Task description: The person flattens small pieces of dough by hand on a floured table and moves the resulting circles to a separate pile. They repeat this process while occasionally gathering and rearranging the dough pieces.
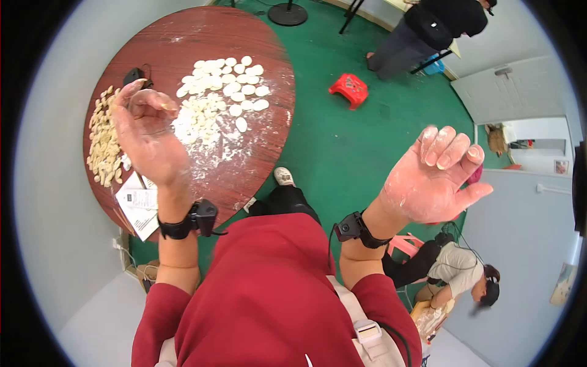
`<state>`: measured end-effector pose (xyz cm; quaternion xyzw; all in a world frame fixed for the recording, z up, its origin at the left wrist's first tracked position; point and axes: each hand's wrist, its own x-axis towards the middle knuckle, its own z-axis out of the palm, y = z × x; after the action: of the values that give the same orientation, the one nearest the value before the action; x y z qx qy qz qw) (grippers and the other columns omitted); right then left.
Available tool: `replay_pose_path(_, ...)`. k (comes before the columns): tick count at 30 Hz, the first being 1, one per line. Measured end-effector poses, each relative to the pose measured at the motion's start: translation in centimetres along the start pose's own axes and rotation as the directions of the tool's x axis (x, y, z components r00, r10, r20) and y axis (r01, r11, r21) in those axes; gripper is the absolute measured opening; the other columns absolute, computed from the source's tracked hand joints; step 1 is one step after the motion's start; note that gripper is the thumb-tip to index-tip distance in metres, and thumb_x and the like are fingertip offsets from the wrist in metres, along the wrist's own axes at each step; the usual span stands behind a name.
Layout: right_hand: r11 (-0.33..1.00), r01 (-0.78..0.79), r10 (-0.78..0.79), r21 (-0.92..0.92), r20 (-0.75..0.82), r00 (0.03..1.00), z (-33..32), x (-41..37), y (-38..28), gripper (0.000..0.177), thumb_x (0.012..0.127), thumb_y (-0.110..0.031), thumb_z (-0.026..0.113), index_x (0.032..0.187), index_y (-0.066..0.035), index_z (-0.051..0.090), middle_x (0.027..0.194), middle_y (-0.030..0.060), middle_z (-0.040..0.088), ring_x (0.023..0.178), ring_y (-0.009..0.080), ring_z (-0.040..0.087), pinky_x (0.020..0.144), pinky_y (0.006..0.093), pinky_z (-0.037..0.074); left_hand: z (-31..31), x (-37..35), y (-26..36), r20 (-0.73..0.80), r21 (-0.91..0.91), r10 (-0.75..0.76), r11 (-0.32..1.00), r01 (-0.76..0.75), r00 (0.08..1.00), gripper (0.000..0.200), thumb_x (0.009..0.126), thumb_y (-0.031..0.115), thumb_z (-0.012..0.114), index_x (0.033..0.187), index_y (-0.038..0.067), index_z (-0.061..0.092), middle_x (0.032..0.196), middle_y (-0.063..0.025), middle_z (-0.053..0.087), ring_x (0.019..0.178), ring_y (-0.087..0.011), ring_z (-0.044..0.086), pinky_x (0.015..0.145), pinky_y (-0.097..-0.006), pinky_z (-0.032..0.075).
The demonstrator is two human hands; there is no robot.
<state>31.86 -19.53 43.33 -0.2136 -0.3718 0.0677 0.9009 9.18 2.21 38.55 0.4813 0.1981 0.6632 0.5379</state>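
Observation:
My left hand (150,131) is raised over the left part of a round brown table (202,30), fingers curved and apart, holding nothing. Floury and palm up, my right hand (431,177) is held out over the green floor with its fingers loosely bent and its thumb out; it is empty. Flat white dough rounds (235,88) lie on the table beyond my left hand, with small dough pieces (205,113) and loose flour beside them. Shaped dough pieces (104,144) are heaped at the table's left edge, partly behind my left hand.
Papers (139,205) and a black device (133,76) lie on the table. A red stool (350,90) stands on the floor. One person (428,30) stands at the upper right; another person (455,266) bends over a board (431,315) at the lower right.

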Motion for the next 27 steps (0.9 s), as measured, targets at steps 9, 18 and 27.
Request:
replay_pose_path(9,0.997,0.031,-0.019,-0.072,0.165,0.986,1.9,-1.2,4.0,0.073,0.101,-0.073,0.038,0.106,-0.005,0.065,0.069,0.0041,0.049,0.061,0.0152,0.037,0.061,0.0313,0.03,-0.5,-2.5,0.4,-0.133,-0.036,0.309,0.948,-0.317,0.942,0.056,0.11,0.054,0.03,0.125,0.007,0.057,0.08,-0.0089,0.051,0.07,-0.02,0.048,0.062,-0.0334,0.042)
replay_pose_path(18,0.99,-0.137,0.139,-0.025,0.215,0.967,3.7,-2.3,10.2,0.079,0.099,-0.077,0.037,0.105,-0.002,0.064,0.067,0.0039,0.048,0.062,0.0145,0.036,0.061,0.0316,0.027,-1.6,-2.9,5.0,0.02,0.186,0.648,0.746,-0.64,0.761,0.064,0.107,0.065,0.022,0.129,0.012,0.052,0.076,-0.0063,0.05,0.064,-0.0177,0.044,0.056,-0.0312,0.039)
replay_pose_path(27,0.954,-0.298,0.295,-0.036,0.3,0.907,3.8,-2.1,15.3,0.079,0.1,-0.077,0.029,0.102,-0.004,0.061,0.067,0.0038,0.05,0.063,0.0157,0.038,0.062,0.033,0.029,-3.3,-2.3,5.6,0.042,0.33,0.716,0.648,-0.686,0.697,0.066,0.107,0.065,0.02,0.128,0.011,0.052,0.077,-0.0064,0.051,0.062,-0.0172,0.045,0.053,-0.029,0.038)
